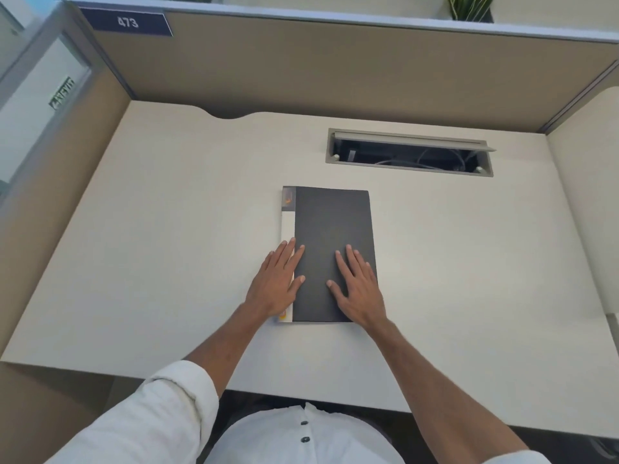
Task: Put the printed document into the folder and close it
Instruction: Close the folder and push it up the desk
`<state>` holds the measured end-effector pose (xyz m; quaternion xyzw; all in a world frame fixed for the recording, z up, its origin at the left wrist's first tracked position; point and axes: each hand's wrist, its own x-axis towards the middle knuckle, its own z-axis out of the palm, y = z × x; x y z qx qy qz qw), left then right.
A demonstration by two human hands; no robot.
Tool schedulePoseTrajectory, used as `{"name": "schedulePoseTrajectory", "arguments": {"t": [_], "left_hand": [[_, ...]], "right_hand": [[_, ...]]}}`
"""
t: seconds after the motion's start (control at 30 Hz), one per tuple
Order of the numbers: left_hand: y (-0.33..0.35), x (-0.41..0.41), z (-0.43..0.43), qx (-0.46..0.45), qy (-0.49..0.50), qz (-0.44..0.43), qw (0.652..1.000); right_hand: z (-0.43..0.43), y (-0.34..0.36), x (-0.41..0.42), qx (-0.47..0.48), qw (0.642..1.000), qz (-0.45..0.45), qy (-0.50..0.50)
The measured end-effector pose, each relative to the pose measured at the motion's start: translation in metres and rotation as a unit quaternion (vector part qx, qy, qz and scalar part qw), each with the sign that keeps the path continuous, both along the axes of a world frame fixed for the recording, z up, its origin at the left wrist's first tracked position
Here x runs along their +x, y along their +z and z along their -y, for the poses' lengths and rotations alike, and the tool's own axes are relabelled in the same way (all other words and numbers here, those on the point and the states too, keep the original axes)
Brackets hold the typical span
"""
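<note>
— Any writing?
— "473" on the blue partition sign (127,22).
— The folder?
— The dark folder (335,229) lies closed mid-desk (167,212); left hand (276,283) and right hand (358,286) rest flat on it, fingers spread.

Dark grey folder (333,242), cream desk (167,229)

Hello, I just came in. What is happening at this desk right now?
A person sits at a desk with a dark folder lying closed in front of them. Both hands rest flat on it: the left hand on its left edge, over a white strip with some printing, and the right hand on the cover. Whether the document is inside cannot be seen. A cable hatch behind the folder stands open.
</note>
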<state>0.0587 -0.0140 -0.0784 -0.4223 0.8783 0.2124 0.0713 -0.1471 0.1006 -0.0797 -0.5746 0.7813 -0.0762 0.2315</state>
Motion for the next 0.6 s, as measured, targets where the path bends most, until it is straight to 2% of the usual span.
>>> {"name": "schedulePoseTrajectory", "arguments": {"t": [0.6], "left_hand": [[-0.003, 0.075, 0.098, 0.001, 0.046, 0.022, 0.999]], "right_hand": [[0.123, -0.001, 0.067, 0.022, 0.998, 0.012, 0.053]]}}
